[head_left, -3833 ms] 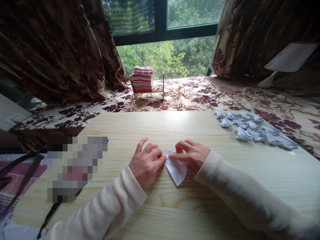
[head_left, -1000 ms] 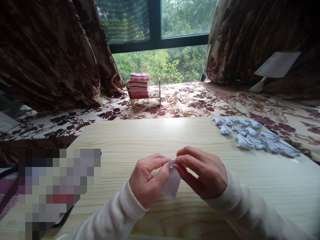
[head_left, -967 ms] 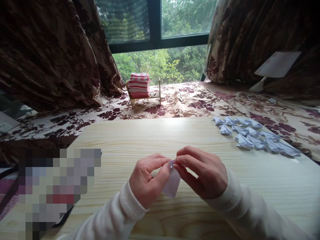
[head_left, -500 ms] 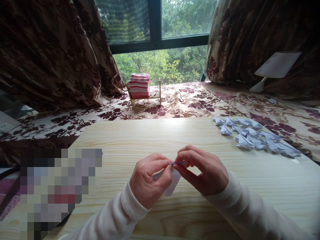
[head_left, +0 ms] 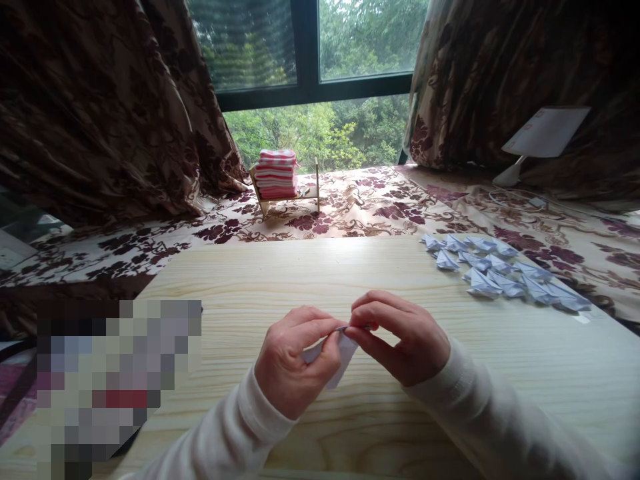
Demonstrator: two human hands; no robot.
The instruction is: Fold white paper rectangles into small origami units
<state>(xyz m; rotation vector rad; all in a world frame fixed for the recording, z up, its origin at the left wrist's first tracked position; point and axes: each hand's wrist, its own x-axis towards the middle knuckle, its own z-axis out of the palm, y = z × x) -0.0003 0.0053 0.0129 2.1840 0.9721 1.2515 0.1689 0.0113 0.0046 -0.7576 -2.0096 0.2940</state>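
Over the front middle of the wooden table, a partly folded piece of white paper is held between both hands. My left hand pinches its upper edge between thumb and fingers, and the sheet's lower part hangs below the grip. My right hand is closed on the same paper, thumb and fingertips pressed at the fold close to the left fingertips. Much of the fold is hidden by the fingers. Several folded white paper pieces lie in rows at the table's far right.
Beyond the table, a flower-patterned cloth covers the ledge. On it stand a small wooden rack with folded pink-and-white cloths and a white lamp with a cord. A blurred-out item lies at the left.
Both hands stay on the paper. My right fingertips have closed in slightly toward the left ones, covering more of the fold. The view has shifted a little.
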